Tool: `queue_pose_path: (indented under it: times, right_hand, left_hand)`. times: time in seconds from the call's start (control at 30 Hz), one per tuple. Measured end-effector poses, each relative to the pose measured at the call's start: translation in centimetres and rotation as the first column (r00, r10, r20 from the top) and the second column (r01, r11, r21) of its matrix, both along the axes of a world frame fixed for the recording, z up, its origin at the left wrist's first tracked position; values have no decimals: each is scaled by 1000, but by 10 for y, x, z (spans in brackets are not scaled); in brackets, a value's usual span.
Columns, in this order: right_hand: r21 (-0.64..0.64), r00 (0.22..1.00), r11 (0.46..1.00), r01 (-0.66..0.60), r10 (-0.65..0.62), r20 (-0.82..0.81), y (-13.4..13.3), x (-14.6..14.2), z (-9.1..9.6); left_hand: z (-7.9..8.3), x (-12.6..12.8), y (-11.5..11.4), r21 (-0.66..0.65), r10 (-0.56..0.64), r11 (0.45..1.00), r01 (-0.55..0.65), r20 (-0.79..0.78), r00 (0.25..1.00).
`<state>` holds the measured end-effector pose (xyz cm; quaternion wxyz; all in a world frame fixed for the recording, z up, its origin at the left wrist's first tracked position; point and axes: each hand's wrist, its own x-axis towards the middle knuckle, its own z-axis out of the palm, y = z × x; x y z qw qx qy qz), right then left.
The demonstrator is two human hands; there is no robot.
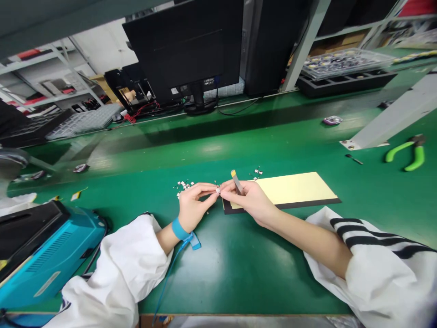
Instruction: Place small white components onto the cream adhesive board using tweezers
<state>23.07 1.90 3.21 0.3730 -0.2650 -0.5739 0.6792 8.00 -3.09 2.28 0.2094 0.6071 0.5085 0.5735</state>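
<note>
My left hand (194, 205), nearly closed, pinches a tiny white part (217, 190) at its fingertips, just touching my right hand (246, 200), which curls around tweezers (238, 183), their long axis pointing away from me. Loose white parts (182, 186) lie scattered on the green bench mat (239, 273).

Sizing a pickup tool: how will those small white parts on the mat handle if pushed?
The white parts probably scatter easily: they look tiny and light, lying loose on the green mat. They may also be fiddly to grip; the left hand pinches one between its fingertips. Fragility can't be told.
</note>
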Motion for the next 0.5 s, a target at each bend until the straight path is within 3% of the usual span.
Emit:
queue_pose_path:
  times: [0.23,0.5]
  right_hand:
    - [62,999,998,7,-5,-31,-1,-1,-2]
    - [99,999,995,13,-18,49,-1,0,-3]
  left_hand:
    - [-3,-1,0,114,5,993,7,-112,994]
    - [-1,0,-2,67,7,998,0,-113,994]
